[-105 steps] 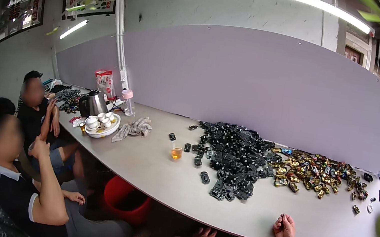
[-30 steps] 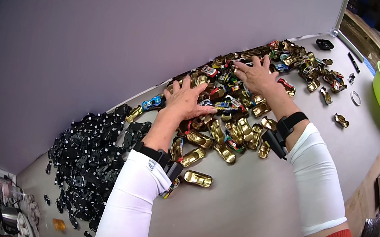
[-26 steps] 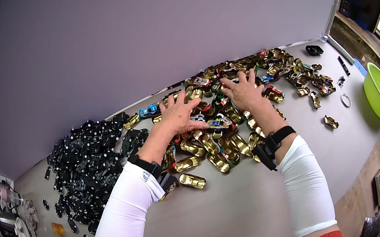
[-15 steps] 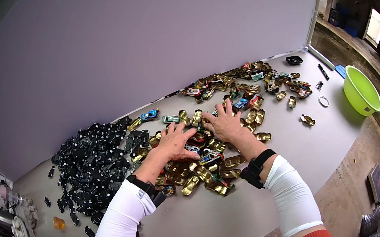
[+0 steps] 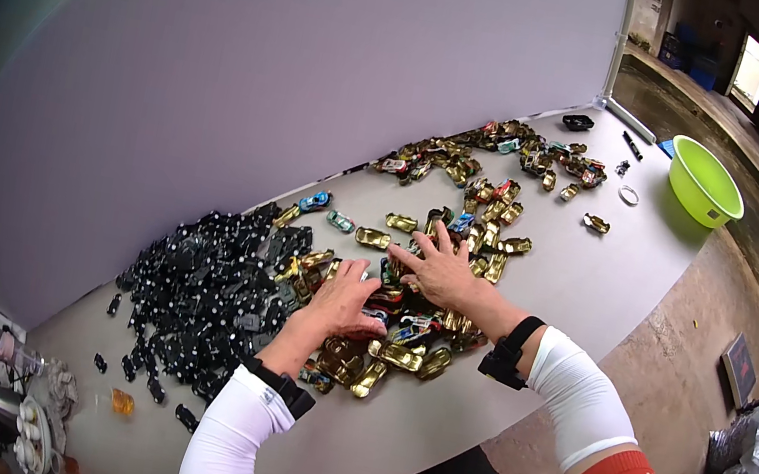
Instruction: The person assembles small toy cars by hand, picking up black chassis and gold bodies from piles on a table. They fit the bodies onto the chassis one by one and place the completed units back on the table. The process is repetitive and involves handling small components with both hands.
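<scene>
My left hand (image 5: 342,304) lies over the near pile of small toy cars, fingers bent and apart. To its right, my right hand (image 5: 442,273) rests on the same pile with its fingers spread. Neither hand visibly grips a car; parts of the pile are hidden beneath the palms. Most of the cars show gold undersides, like the gold toy car (image 5: 372,238) beyond my hands. A few lie colour side up, among them a blue toy car (image 5: 314,201) and a green toy car (image 5: 341,221). Left of my hands spreads a heap of small black plastic parts (image 5: 202,292).
More toy cars (image 5: 434,159) lie along the purple-grey panel (image 5: 330,56) behind the table. At the far right of the table (image 5: 584,283) sit a green basin (image 5: 709,183), a white ring (image 5: 629,195), a black pen-like object (image 5: 632,145) and a lone gold car (image 5: 595,223).
My right hand has come slightly nearer to me over the pile, and cars around both hands have shifted. More table shows between the near pile and the far cars. The view has turned a little.
</scene>
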The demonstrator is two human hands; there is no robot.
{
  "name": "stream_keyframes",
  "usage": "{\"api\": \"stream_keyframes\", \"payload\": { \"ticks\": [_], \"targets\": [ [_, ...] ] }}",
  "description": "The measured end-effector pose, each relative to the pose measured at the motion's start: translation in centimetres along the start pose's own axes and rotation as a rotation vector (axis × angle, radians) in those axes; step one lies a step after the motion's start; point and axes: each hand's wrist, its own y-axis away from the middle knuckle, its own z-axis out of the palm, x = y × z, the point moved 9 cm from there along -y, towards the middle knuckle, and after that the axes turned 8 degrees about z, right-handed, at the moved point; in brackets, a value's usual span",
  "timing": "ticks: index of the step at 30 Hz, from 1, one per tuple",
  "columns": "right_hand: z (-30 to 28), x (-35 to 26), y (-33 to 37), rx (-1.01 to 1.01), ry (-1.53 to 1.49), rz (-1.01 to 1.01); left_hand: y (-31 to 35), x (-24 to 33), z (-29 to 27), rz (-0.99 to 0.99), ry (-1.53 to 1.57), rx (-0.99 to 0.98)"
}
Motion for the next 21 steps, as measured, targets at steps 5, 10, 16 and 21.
{"api": "stream_keyframes", "payload": {
  "ticks": [5, 10, 16, 21],
  "targets": [
    [0.4, -0.4, 1.8, -0.075, 0.013, 0.034, 1.6, 0.7, -0.9, -0.069, 0.24, 0.036],
    [-0.6, -0.7, 3.4, -0.098, -0.025, 0.065, 3.5, 0.7, -3.2, -0.029, 0.313, 0.301],
    [-4.6, -5.8, 8.8, 0.149, -0.136, -0.137, 16.0, -1.8, -8.6, -0.331, 0.549, 0.608],
    [-1.1, -17.4, 14.0, 0.023, -0.04, -0.539, 32.1, -5.9, -5.5, -0.757, 0.45, 0.826]
  ]
}}
